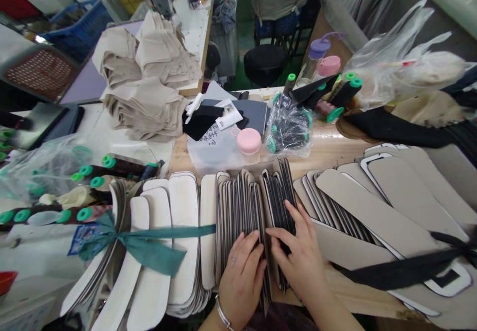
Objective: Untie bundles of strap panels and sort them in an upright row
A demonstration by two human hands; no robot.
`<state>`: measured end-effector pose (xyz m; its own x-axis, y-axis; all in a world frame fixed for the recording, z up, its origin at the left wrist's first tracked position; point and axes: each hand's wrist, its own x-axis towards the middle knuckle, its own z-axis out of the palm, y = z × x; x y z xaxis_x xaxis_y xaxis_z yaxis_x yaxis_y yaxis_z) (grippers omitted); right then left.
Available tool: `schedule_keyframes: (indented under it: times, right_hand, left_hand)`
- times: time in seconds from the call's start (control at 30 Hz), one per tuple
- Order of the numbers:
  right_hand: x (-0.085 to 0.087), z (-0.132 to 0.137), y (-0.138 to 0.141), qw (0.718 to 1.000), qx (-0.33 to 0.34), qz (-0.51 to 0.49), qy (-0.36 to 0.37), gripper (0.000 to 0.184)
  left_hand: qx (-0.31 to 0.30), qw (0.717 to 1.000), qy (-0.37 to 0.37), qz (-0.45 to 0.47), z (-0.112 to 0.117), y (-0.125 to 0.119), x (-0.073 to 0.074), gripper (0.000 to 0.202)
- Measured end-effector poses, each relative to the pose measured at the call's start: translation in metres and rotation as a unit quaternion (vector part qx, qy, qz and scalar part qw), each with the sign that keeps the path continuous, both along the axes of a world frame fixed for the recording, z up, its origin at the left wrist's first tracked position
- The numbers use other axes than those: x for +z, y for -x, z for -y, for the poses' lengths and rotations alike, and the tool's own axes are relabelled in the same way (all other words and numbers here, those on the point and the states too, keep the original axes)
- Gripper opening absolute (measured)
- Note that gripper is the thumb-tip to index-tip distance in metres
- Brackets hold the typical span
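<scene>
At the far left of the wooden surface (328, 147), about six green-capped thread spools (87, 192) lie near a clear plastic bag (44, 164). Just right of them is one fanned bundle of white round-ended panels (164, 231), tied with a teal ribbon (149, 244). Behind it sit three piles of folded beige fabric (145, 77). At the centre of the near edge stands one upright, fanned stack of black-edged panels (242, 211), and both hands are at work on it, parting its panels; those parted panels need a steady hold to stay apart. The left hand (242, 281), with a ring and a bracelet, cups the stack's near left side with its fingers spread. The right hand (301, 256) presses spread fingers into the dark panels from the right. Whether either hand pinches a single panel, I cannot tell. Farther back stands one pink-lidded jar (249, 144). To the right lies one fanned bundle of grey panels (391, 216), crossed by a black strip (406, 269), and beyond it, about four more green-capped thread spools (335, 95).
</scene>
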<state>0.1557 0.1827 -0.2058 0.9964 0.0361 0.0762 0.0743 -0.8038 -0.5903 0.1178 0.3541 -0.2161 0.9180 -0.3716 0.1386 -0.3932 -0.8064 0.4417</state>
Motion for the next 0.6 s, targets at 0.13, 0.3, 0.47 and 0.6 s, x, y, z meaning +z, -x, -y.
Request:
schedule_keyframes:
  times: [0.13, 0.3, 0.47, 0.6]
  right_hand:
    - [0.002, -0.002, -0.002, 1.000, -0.007, -0.013, 0.011, 0.014]
    - [0.001, -0.006, -0.001, 1.000, -0.021, -0.013, 0.016, 0.012]
    - [-0.002, -0.007, 0.002, 1.000, -0.007, 0.011, 0.028, 0.026]
    - [-0.002, -0.006, 0.000, 0.999, 0.022, 0.000, 0.046, 0.023]
  left_hand:
    - [-0.001, 1.000, 0.009, 0.001, -0.001, 0.000, 0.000, 0.035]
    - [-0.005, 1.000, 0.015, 0.010, 0.000, -0.002, -0.003, 0.034]
    - [0.005, 0.999, 0.030, -0.016, -0.006, 0.002, 0.007, 0.046]
    - [0.108, 0.994, 0.035, 0.006, -0.020, 0.016, 0.023, 0.055]
